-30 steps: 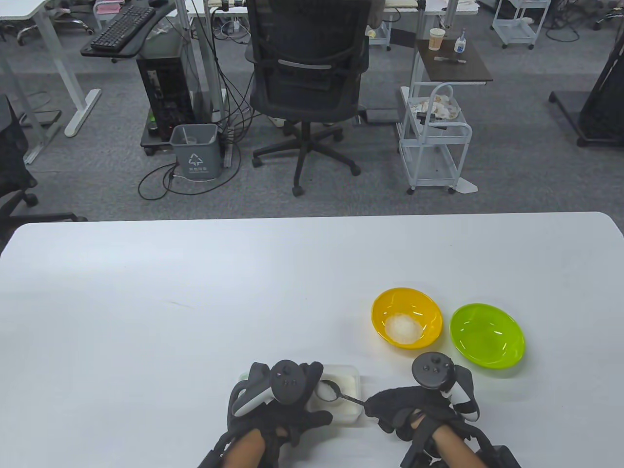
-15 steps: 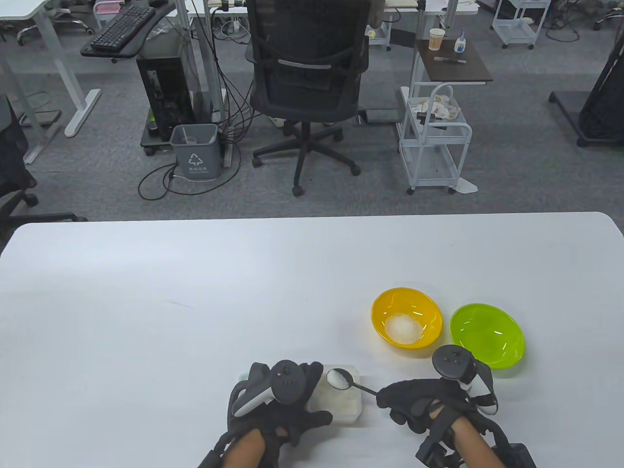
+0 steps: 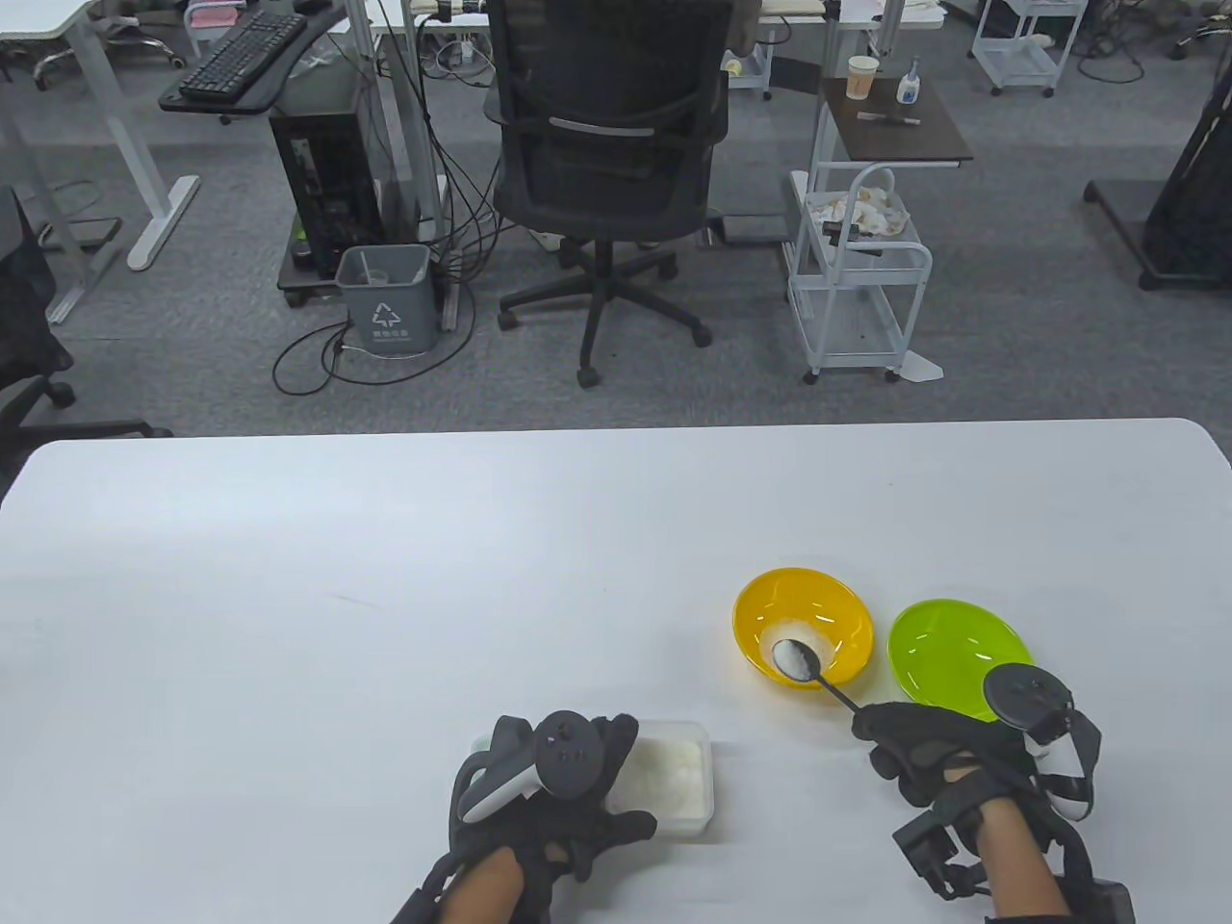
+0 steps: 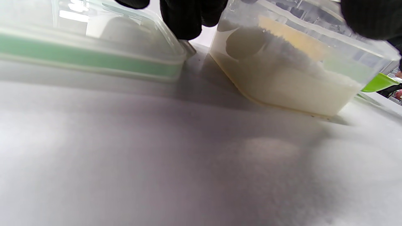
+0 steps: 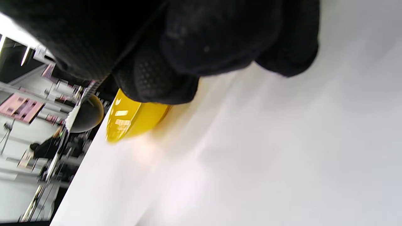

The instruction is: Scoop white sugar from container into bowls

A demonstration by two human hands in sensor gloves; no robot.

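A clear plastic container (image 3: 674,780) of white sugar sits near the table's front edge; it also shows in the left wrist view (image 4: 295,78). My left hand (image 3: 549,780) holds the container at its left side. My right hand (image 3: 914,746) grips the handle of a metal spoon (image 3: 804,662). The spoon's bowl carries sugar and is over the yellow bowl (image 3: 804,626), which holds a small heap of sugar. The yellow bowl also shows in the right wrist view (image 5: 132,117). The green bowl (image 3: 958,654) to its right looks empty.
The container's lid (image 4: 88,47), clear with a green band, lies beside the container in the left wrist view. Beyond the table's far edge stand an office chair (image 3: 606,173) and a white cart (image 3: 857,279).
My right hand has lifted the spoon with sugar out of the container and carried it right and away to the yellow bowl. My left hand has not moved.
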